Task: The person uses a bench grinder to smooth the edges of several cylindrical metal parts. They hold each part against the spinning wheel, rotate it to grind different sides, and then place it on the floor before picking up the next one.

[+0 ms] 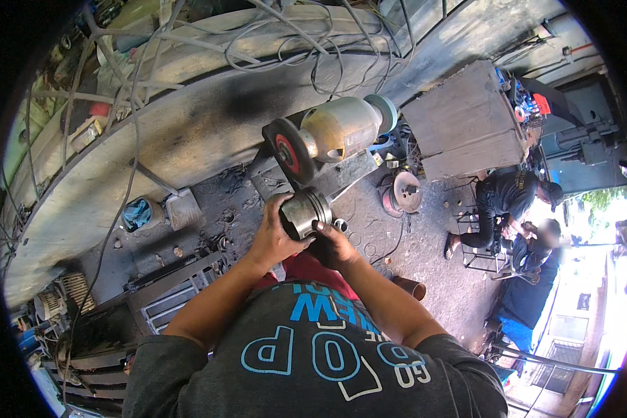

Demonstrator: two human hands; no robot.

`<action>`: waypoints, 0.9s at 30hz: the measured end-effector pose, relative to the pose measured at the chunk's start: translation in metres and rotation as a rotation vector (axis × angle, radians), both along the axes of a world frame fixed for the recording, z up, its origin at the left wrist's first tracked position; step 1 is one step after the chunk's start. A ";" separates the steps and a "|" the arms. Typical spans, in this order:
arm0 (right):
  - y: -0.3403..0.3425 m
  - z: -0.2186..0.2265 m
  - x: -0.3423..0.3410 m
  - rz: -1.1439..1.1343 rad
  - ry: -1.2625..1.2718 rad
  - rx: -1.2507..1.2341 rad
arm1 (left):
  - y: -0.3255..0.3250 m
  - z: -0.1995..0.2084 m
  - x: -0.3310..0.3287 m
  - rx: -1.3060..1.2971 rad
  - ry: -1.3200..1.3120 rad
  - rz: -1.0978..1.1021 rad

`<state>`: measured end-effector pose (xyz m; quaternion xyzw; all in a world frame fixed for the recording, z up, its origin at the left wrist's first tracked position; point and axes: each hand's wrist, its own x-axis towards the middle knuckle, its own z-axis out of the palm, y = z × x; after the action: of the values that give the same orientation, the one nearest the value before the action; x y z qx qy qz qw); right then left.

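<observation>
Piston-like metal cylinder (301, 214) is held in both bare hands, close below the left end of the bench grinder (343, 129); whether the two touch cannot be told from this angle. The left hand (267, 240) is curled round the cylinder's left side, fingers toward the grinder and thumb along the lower edge, while the right hand (336, 249) grips it from below and to the right, blackened thumb pressed to the metal. Grooves ring the cylinder's upper right end, and a small round metal part (340, 225) shows beside the right hand. At the grinder's left end is a dark wheel (285, 150) with a red centre, at its right end a pale blue-green wheel (381, 113), and a worn, yellowish-grey body lies between them. Below and right of the grinder stands a round reel-like thing (405, 194) with a reddish side; farther below, a brown cylindrical piece (409, 287) rests on the dirty floor (442, 251). Left of and below the grinder are a bundle of blue cloth (136, 212) in a container and a grey block (184, 209). A stained, curved concrete wall (188, 104) runs above and left of the grinder. Right of it is a large grey box-like bench (460, 118); beyond, well apart from the grinder, a person in a dark cap (512, 191) sits on a stool, close to another person (531, 254).
</observation>
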<state>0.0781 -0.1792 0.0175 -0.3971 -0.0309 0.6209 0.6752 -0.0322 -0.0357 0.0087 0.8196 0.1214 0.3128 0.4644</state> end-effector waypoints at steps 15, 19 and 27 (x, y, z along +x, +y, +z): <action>0.026 0.023 0.010 0.113 0.076 -0.212 | 0.004 -0.023 0.007 -0.518 0.110 0.043; 0.035 0.028 0.009 0.117 0.074 -0.284 | 0.007 -0.017 0.007 -0.821 0.047 0.009; 0.053 0.008 0.012 0.101 0.254 -0.322 | 0.025 -0.007 0.008 -0.936 0.179 0.055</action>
<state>0.0900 -0.1261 0.0255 -0.4164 0.1343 0.6960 0.5694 -0.0238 -0.0103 0.0021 0.5427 0.3101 0.1650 0.7630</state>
